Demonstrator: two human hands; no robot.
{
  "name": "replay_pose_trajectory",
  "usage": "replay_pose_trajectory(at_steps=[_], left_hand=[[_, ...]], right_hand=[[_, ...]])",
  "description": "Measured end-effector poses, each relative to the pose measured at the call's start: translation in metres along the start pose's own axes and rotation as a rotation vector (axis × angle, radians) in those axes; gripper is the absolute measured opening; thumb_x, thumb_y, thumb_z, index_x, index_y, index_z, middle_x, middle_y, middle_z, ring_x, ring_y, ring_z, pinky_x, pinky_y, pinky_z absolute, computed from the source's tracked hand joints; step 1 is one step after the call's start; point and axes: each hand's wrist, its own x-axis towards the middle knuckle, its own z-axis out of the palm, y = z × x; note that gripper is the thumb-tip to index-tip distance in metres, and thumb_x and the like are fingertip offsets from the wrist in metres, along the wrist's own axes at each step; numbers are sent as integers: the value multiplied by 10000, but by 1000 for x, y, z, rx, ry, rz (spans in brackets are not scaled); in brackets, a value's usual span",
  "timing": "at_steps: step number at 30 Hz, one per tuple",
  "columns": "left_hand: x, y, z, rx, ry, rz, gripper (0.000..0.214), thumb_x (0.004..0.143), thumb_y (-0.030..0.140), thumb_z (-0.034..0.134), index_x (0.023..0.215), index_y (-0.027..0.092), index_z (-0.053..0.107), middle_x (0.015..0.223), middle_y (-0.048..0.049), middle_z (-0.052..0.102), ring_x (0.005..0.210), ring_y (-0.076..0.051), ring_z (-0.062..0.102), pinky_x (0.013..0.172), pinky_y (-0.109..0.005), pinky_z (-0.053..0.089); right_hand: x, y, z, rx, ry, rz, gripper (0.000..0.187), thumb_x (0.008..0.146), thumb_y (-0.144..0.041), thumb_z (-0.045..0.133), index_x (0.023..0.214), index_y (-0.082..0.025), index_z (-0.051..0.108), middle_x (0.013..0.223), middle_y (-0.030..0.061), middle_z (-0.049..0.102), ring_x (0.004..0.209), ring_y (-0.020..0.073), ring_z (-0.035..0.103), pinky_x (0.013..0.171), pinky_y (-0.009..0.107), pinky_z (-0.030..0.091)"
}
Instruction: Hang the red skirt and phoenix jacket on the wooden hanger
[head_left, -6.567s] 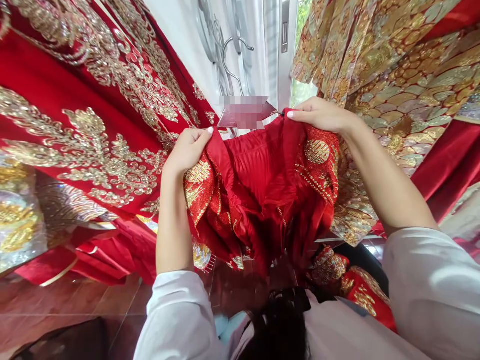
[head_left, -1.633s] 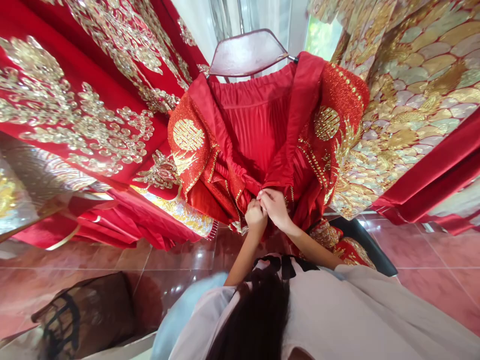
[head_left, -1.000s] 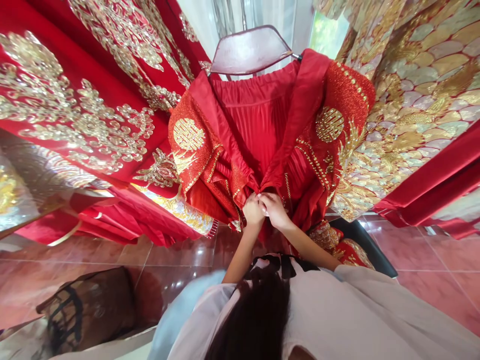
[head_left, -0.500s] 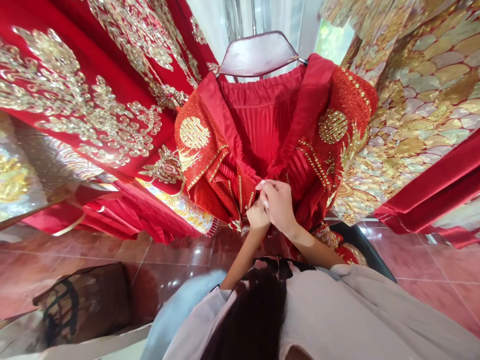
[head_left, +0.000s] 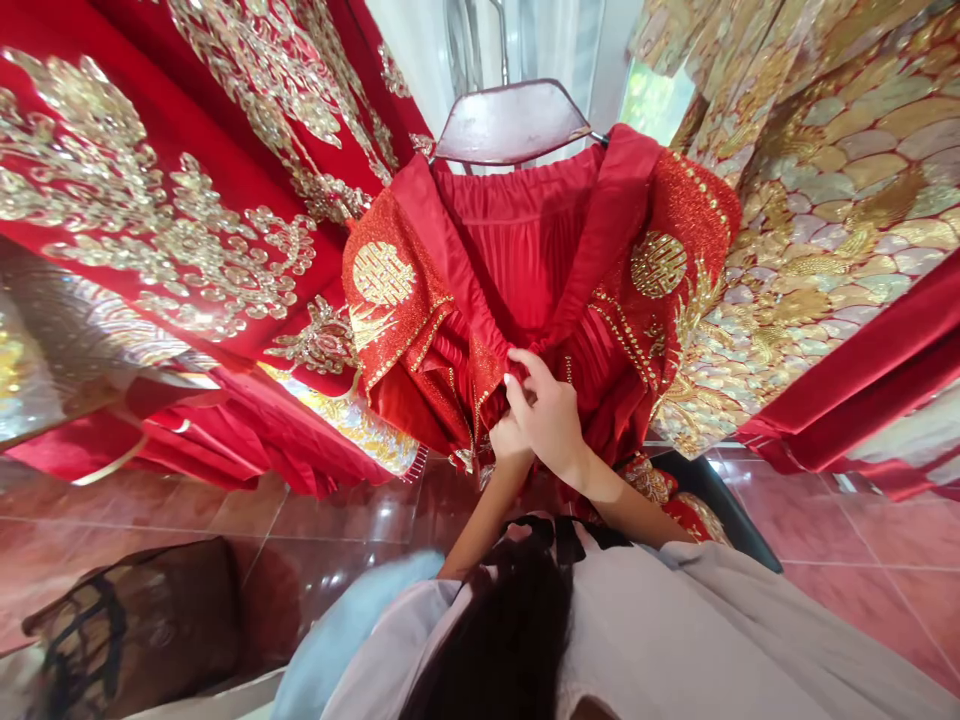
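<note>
A red skirt [head_left: 517,250] with a gathered waistband hangs from a hanger [head_left: 514,122], its gold-beaded panels folded outward on both sides. Gold round emblems [head_left: 383,273] mark those panels. Low on the waistband's front edge, my right hand [head_left: 551,415] pinches the red fabric between thumb and fingers. My left hand [head_left: 510,436] is closed on the fabric just below and partly behind the right one, so its fingertips are hidden. Both hands touch each other in front of the garment.
A red cloth with silver-gold beading [head_left: 187,230] hangs at the left. Gold scale-patterned garments [head_left: 847,220] hang at the right. A brown bag [head_left: 150,620] stands on the tiled floor [head_left: 330,545] at lower left, and a black container [head_left: 739,510] sits at lower right.
The right hand's fingers have shifted slightly on the waistband edge, with the index finger more extended. The hanger and garment sit slightly lower and further left in view.
</note>
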Motion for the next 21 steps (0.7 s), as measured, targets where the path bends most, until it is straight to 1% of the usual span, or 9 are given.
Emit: replay_pose_trajectory(at_steps=[2, 4, 7, 10, 13, 16, 17, 19, 21], left_hand=[[-3, 1, -6, 18, -42, 6, 357, 916, 376, 520, 1192, 150, 549, 1018, -91, 620, 857, -174, 620, 749, -311, 521], [-6, 1, -11, 39, -75, 4, 366, 920, 353, 493, 1223, 155, 551, 923, -104, 657, 792, -190, 643, 689, -276, 496], [-9, -1, -16, 62, -96, -7, 365, 930, 308, 435, 1239, 157, 557, 874, -129, 681, 798, -224, 667, 679, -263, 467], [-10, -1, -19, 75, -107, -5, 378, 930, 319, 418, 1248, 170, 557, 885, -130, 691, 838, -244, 675, 695, -266, 465], [-11, 1, -24, 79, -106, -5, 392, 938, 328, 398, 1274, 182, 536, 903, -123, 697, 845, -257, 679, 689, -276, 469], [-10, 2, -30, 81, -90, -7, 385, 953, 311, 356, 1267, 174, 531, 915, -117, 700, 852, -260, 679, 700, -282, 468], [-9, 2, -32, 80, -82, -7, 379, 956, 304, 345, 1255, 170, 536, 921, -117, 699, 854, -260, 679, 705, -284, 467], [-6, 2, -34, 74, -70, -7, 369, 962, 300, 326, 1221, 163, 551, 923, -116, 699, 849, -257, 679, 708, -284, 466], [-6, 1, -37, 63, -62, -10, 364, 965, 310, 321, 1180, 151, 568, 902, -118, 700, 834, -254, 679, 704, -282, 467]], right_hand=[[4, 1, 1, -46, 1, -24, 440, 881, -297, 438, 1298, -187, 521, 618, 15, 551, 543, 121, 460, 628, 230, 357], [10, 2, 4, -129, -14, -33, 446, 895, -287, 413, 1314, -175, 515, 625, 28, 560, 559, 129, 477, 637, 234, 358], [19, 4, 7, -263, -19, -23, 369, 907, -284, 421, 1214, -168, 589, 631, 51, 572, 577, 142, 502, 634, 238, 349], [23, 6, 9, -366, -57, -3, 241, 888, -277, 485, 1006, -148, 652, 598, 59, 552, 557, 144, 492, 605, 238, 321], [21, 7, 6, -301, -76, 10, 181, 857, -307, 552, 813, -154, 638, 588, 41, 553, 534, 123, 476, 598, 234, 312], [15, 7, -4, -111, 20, 10, 202, 837, -337, 578, 743, -160, 610, 616, 16, 579, 545, 101, 493, 616, 217, 340], [13, 8, -8, -57, 22, 0, 213, 837, -336, 575, 721, -159, 600, 616, 9, 581, 545, 94, 493, 615, 210, 345], [8, 9, -17, -11, -55, -23, 223, 837, -318, 565, 685, -155, 583, 592, -4, 565, 530, 83, 478, 598, 200, 341], [4, 13, -22, -60, -162, -35, 208, 829, -286, 562, 669, -154, 572, 567, -11, 540, 515, 79, 453, 584, 201, 324]])
